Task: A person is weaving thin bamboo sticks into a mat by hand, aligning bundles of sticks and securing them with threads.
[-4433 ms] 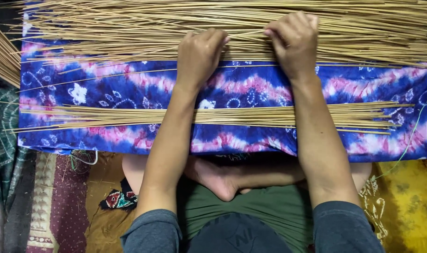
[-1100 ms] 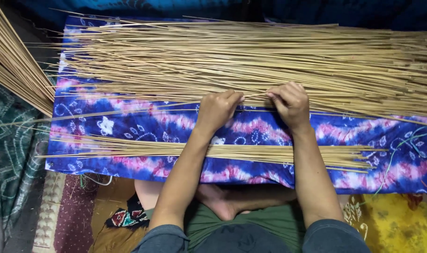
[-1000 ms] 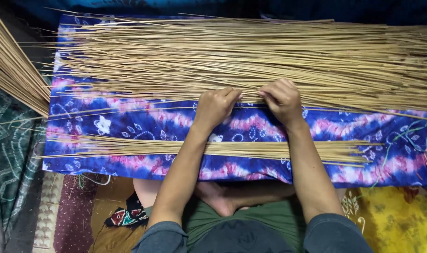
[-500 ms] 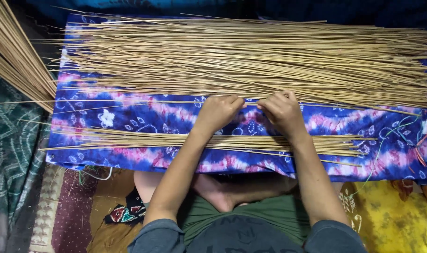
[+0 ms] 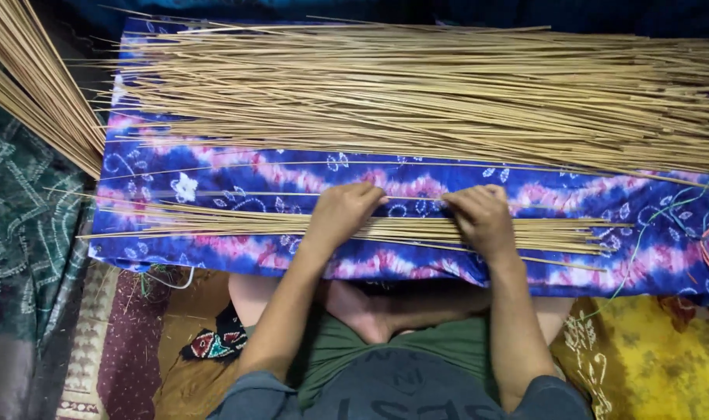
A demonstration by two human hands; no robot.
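My left hand and right hand press palms down, fingers curled, on the small bundle of thin sticks lying along the near edge of the blue-and-pink cloth. Beyond it lies the big stick pile; another sheaf fans at far left.

A bare strip of the blue-and-pink cloth runs between the large stick pile at 12 o'clock and the thin stick row nearer the body — a hand could pass there. At 10 o'clock a slanting stick bundle blocks the corner — loose single sticks cross the strip.
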